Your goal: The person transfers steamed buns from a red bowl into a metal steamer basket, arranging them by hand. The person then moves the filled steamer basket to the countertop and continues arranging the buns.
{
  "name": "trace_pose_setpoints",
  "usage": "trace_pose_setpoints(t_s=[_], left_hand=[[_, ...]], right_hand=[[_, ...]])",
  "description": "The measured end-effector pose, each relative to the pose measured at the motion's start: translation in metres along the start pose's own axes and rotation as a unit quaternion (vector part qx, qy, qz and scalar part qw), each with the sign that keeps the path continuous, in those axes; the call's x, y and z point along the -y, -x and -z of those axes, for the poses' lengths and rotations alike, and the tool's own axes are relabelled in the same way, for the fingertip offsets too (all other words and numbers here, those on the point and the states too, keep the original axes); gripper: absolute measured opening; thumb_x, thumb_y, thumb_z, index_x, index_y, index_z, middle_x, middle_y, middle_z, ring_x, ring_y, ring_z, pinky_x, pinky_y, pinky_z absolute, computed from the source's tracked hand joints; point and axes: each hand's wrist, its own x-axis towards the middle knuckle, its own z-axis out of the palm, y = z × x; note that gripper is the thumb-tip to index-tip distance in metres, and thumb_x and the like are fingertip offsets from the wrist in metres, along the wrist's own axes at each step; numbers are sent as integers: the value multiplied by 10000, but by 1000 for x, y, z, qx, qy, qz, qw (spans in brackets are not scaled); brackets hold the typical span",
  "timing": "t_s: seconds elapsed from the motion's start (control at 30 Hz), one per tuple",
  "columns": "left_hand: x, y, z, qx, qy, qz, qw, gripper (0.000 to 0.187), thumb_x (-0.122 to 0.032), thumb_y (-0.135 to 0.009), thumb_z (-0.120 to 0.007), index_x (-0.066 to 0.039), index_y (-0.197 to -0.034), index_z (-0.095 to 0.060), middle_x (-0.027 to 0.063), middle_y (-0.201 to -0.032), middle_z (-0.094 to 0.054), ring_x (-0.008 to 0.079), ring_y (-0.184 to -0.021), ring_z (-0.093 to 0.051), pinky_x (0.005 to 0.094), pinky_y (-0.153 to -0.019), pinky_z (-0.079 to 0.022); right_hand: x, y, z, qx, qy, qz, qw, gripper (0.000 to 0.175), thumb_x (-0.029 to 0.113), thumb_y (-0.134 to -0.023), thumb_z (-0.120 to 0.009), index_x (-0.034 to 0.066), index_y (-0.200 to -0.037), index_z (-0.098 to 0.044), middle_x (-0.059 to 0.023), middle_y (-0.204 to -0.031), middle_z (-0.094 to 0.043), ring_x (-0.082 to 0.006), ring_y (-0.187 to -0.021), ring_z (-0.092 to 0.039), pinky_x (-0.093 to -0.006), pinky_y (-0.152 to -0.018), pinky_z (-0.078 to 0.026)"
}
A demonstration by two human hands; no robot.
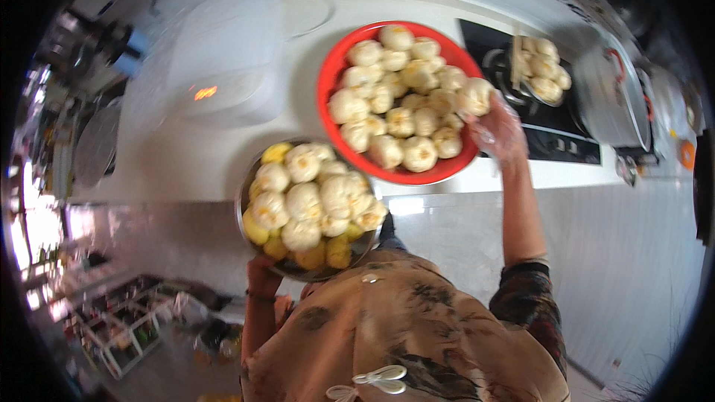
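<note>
My left hand (265,279) supports the near left side of a metal bowl (241,201), which is filled with whitish round buns (303,201) and yellow lumps like potatoes (338,251). Its fingers are partly hidden beneath the bowl. A clear plastic glove covers my right hand (500,125), whose fingers hold one pale bun (475,96) over the right edge of a red basin (349,153). Many similar round buns lie in that basin, on the white counter. Whether the pieces are buns or another round food is not fully certain.
Right of the basin, a black cooktop (480,39) bears a smaller vessel of pale round pieces (544,67) and a large metal pot (609,95). A white appliance with a lit display (229,56) stands at the left of the counter (301,95). A rack (123,329) stands lower left.
</note>
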Motion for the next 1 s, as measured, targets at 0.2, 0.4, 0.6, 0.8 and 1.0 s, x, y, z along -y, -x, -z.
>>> trace_pose_setpoints(t_s=[0.2,0.4,0.6,0.8,1.0], left_hand=[[3,4,-7,33,-142,-43,988,646,-36,-724,-538,69,-1360,-495,179,-1374,-570,324,-1265,-551,443,-1111,-427],[4,1,-8,34,22,-7,999,584,-17,-738,-534,101,-1310,-520,201,-1328,-592,343,-1210,-583,458,-1076,-462],[4,-2,-4,60,37,20,997,605,-31,-739,-531,96,-1330,-508,201,-1317,-600,348,-1215,-577,457,-1095,-446],[3,-1,-11,34,37,21,999,599,-16,-739,-507,90,-1328,-506,184,-1338,-592,328,-1219,-584,446,-1060,-471],[3,-5,-3,56,33,28,997,634,-28,-738,-526,93,-1359,-483,204,-1361,-569,352,-1265,-543,477,-1124,-414]], right_hand=[[-46,-11,-71,-107,225,-18,968,488,186,-950,-653,24,-1376,-480,-99,-1169,-639,-172,-992,-649,-279,-724,-568],[-83,-22,-150,-24,288,-135,948,528,223,-871,-755,51,-1326,-550,-63,-1175,-644,-134,-905,-641,-260,-704,-547],[-105,-7,-192,10,328,-176,928,791,303,-752,-857,27,-1400,-497,-52,-1145,-641,-101,-843,-629,-218,-624,-502],[-118,22,-186,62,312,-216,923,686,83,-818,-754,59,-1444,-473,-52,-1158,-648,-86,-826,-658,-213,-620,-487],[-159,51,-169,111,517,-146,836,748,-46,-770,-788,81,-1440,-481,-87,-1404,-534,-190,-1199,-572,-322,-1043,-472]])
